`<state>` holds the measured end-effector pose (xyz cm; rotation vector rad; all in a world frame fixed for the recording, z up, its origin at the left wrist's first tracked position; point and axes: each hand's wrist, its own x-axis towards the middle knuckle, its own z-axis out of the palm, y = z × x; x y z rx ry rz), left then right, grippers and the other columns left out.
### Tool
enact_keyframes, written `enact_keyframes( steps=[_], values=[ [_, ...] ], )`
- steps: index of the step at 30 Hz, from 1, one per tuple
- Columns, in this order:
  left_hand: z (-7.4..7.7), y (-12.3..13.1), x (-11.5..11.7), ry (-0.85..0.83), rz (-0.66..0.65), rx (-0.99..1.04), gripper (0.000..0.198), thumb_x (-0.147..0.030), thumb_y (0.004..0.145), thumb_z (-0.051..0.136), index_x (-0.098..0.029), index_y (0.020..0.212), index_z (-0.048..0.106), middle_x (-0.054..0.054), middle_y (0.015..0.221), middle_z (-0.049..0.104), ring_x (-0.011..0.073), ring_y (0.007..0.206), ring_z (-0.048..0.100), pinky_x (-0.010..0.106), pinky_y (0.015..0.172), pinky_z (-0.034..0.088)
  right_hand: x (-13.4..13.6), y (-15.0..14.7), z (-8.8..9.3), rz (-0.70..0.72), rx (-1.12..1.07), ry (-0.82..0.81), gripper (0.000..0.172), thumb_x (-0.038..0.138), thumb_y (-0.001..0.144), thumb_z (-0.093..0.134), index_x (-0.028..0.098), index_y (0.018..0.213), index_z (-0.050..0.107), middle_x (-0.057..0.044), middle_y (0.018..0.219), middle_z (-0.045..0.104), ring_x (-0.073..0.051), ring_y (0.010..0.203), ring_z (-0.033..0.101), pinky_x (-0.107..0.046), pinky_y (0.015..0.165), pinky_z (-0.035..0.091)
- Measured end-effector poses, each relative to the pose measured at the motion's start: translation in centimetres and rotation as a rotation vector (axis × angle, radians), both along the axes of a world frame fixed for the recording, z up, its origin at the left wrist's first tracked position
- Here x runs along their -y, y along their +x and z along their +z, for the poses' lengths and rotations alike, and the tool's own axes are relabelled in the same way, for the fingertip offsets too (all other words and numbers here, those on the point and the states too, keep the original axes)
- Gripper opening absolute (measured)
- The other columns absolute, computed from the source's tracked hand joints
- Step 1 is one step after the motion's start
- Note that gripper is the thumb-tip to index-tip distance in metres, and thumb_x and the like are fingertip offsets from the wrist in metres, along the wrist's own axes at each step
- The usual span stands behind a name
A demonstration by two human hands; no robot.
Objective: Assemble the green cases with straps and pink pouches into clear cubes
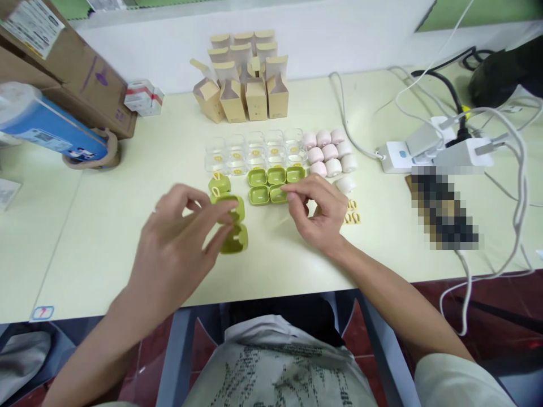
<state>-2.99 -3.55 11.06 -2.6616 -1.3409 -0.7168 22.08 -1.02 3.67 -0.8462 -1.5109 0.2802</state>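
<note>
My left hand (pixel 182 240) is closed, thumb and forefinger pinching an opened olive-green case (pixel 234 240) whose two halves hang one below the other. Behind it lies a closed green case (pixel 220 183) with a pale yellow loop. My right hand (pixel 320 209) is curled, its thumb and forefinger close together at the edge of a group of open green cases (pixel 259 195). Whatever those fingertips may hold is too small or hidden. Yellow loops (pixel 353 218) lie beside the right wrist, partly covered by it.
Clear plastic cups (pixel 255 148) with yellow marks stand in rows behind the green cases. Pinkish-white rounded pieces (pixel 330 151) sit to their right. Open cardboard boxes (pixel 257 99) line the wall. A power strip (pixel 396 157) with cables lies right; a blue roll (pixel 68 130) leans left.
</note>
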Motion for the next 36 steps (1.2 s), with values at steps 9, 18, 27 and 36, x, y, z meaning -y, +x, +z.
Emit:
enact_keyframes(
  steps=[9,18,27,36],
  values=[
    [-6.2,-4.1,3.1,0.045,0.062,-0.156,0.025,-0.015,0.105,0.064,-0.026,0.126,0.071,0.007,0.092,0.071,0.0292,0.092,0.073,0.043,0.076,0.056,-0.3,0.0,-0.5,0.012,0.02,-0.014,0.022,0.019,0.106,0.062,0.025,0.098,0.082,0.003,0.067,0.061,-0.013,0.057,0.051,-0.03,0.055,0.04],
    [-6.0,-5.6,1.0,0.0,0.025,-0.023,0.019,-0.027,0.106,0.073,-0.029,0.124,0.075,0.005,0.099,0.078,0.0279,0.093,0.075,0.041,0.075,0.058,0.9,3.8,1.8,-0.203,0.196,0.041,0.022,0.029,0.107,0.06,0.027,0.104,0.082,-0.002,0.074,0.073,-0.018,0.062,0.063,-0.037,0.058,0.05],
    [-7.9,-5.1,5.8,0.016,0.073,0.123,0.021,-0.032,0.1,0.084,-0.028,0.12,0.078,0.009,0.112,0.076,0.0255,0.099,0.075,0.037,0.078,0.062,8.2,10.1,-0.6,-0.444,0.9,-0.25,0.014,0.026,0.106,0.07,0.023,0.106,0.083,-0.009,0.102,0.081,-0.023,0.088,0.075,-0.035,0.06,0.046],
    [-9.6,-3.3,8.0,0.078,0.188,0.076,0.004,-0.025,0.103,0.077,-0.023,0.101,0.076,0.012,0.116,0.075,0.0255,0.105,0.069,0.034,0.075,0.063,7.6,11.2,-2.2,-0.309,0.805,-0.301,0.014,0.027,0.11,0.066,0.021,0.105,0.078,-0.013,0.113,0.081,-0.027,0.097,0.078,-0.038,0.068,0.057]
  ],
)
